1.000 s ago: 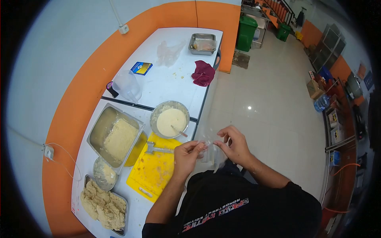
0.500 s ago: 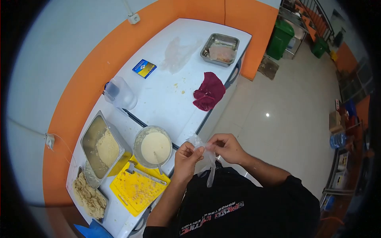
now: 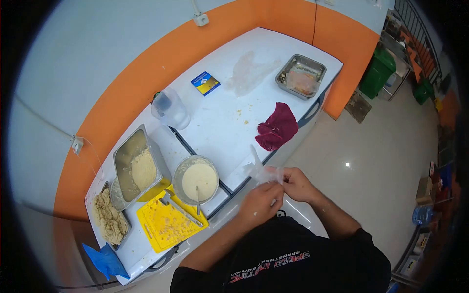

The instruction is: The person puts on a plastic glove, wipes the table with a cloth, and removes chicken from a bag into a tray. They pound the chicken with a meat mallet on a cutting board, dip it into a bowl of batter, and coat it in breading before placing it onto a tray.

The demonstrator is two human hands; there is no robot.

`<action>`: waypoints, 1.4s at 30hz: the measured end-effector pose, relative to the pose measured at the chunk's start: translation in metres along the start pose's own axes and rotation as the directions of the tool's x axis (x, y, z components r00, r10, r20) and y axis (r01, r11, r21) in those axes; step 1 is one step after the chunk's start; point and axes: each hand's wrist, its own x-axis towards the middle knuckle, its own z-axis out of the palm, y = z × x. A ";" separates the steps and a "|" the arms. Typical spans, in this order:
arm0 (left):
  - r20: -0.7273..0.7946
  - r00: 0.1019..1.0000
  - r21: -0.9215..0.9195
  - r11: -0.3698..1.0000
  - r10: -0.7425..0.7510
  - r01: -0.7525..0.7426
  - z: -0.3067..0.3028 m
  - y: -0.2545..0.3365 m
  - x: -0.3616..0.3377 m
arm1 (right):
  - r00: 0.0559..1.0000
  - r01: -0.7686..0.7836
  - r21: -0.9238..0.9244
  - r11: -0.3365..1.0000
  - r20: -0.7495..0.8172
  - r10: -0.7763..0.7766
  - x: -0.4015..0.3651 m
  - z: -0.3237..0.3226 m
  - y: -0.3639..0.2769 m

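A thin, translucent plastic glove or bag (image 3: pixel 264 172) is stretched between my two hands, in front of my body near the table's edge. My left hand (image 3: pixel 262 202) is closed on its lower part, fingers curled, with a pale spot on the back of the hand. At its right, my right hand (image 3: pixel 297 184) pinches the plastic too. Beyond them a dark red cloth (image 3: pixel 278 128) lies crumpled on the table edge. To the left of my hands stands a bowl of pale batter (image 3: pixel 199 180) with a spoon handle in it.
A yellow cutting board (image 3: pixel 168 227) bears a metal tool and crumbs. Beside it are a deep metal container (image 3: pixel 124 168) of flour, a tray of dough-like food (image 3: pixel 110 219) and a blue bag (image 3: pixel 105 261). Farther off are a clear jug (image 3: pixel 173 112), a blue-yellow box (image 3: pixel 205 83) and a metal pan (image 3: pixel 301 95).
The plastic has swung from hanging below my hands to pointing up and away from me. My left hand has turned back-up and moved rightward. The camera view has shifted.
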 end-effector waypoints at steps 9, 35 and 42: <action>0.074 0.975 0.189 0.963 -0.210 0.193 0.012 -0.007 -0.002 | 0.987 -0.134 0.966 0.222 0.110 0.120 0.022 0.042 0.034; 0.083 0.957 0.187 0.948 -0.277 0.258 -0.024 -0.018 -0.047 | 0.996 -0.040 0.943 0.330 0.009 0.094 0.064 0.098 0.068; -0.014 0.978 0.163 0.964 -0.210 0.210 -0.010 -0.029 -0.055 | 0.999 0.036 0.798 0.602 -0.046 0.001 0.071 0.093 0.023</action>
